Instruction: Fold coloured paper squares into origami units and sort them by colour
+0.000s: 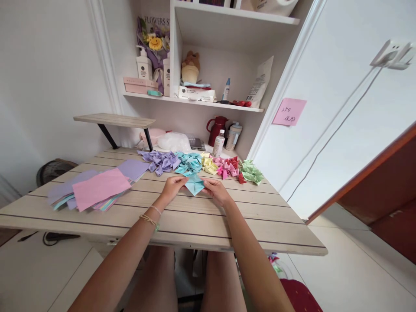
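Between my two hands is a light-blue sheet of origami paper (195, 185), folded into a diamond-like shape with one corner toward me. My left hand (174, 187) pinches its left corner between thumb and fingers. On the opposite corner, my right hand (216, 190) grips in the same way, with some fingers tucked behind the paper. Just beyond the hands lie heaps of folded paper pieces: purple ones (162, 161), blue ones (187, 162), yellow ones (209, 164), pink ones (224, 167) and green ones (252, 172).
A fanned stack of coloured paper (101, 189) covers the table's left side, below a small raised shelf (113, 119). A clear bottle (219, 144), a dark red jug (217, 131) and a pale tumbler (233, 136) stand at the back. The table's front edge (279, 249) crosses above my legs.
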Demonstrator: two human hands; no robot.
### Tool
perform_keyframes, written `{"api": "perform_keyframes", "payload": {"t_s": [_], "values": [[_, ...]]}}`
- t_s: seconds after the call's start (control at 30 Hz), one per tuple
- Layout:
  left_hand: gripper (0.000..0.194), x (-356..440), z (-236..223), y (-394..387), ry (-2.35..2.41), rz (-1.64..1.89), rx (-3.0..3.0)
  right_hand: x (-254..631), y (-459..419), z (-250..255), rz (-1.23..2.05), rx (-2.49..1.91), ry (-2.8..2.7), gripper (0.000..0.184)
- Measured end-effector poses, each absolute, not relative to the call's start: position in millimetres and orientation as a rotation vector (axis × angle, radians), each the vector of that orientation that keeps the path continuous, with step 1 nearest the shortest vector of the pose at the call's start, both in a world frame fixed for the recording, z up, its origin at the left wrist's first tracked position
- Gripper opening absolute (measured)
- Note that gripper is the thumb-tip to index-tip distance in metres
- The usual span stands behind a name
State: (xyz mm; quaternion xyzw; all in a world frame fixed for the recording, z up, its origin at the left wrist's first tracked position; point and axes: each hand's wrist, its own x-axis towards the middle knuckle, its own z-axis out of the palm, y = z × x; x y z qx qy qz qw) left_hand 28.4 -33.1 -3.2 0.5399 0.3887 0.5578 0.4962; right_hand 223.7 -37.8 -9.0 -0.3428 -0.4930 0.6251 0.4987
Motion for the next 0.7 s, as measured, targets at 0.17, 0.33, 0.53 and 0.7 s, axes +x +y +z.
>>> {"api": "perform_keyframes", "payload": {"t_s": [0.17, 0.33, 0.53, 0.7], "values": [[0.030, 27.8, -6.3, -29.6, 0.954, 1.394, 1.265, 222.8, -38.2, -9.0, 1.480, -0.825, -1.276, 0.039], [0.032, 25.6, -9.6, -25.4, 0.965, 1.434, 1.253, 221.9, -34.9, -9.3, 1.296, -0.922, -1.287, 0.036], [0.030, 26.2, -10.4, -26.6, 0.994, 1.426, 1.367, 218.6, -37.3, -4.8, 1.280, -0.876, -1.255, 0.036], [0.015, 26.2, -10.3, -26.9, 1.080, 1.438, 1.505, 217.4, -39.3, -4.9, 1.208, -0.831, -1.349, 0.037]]}}
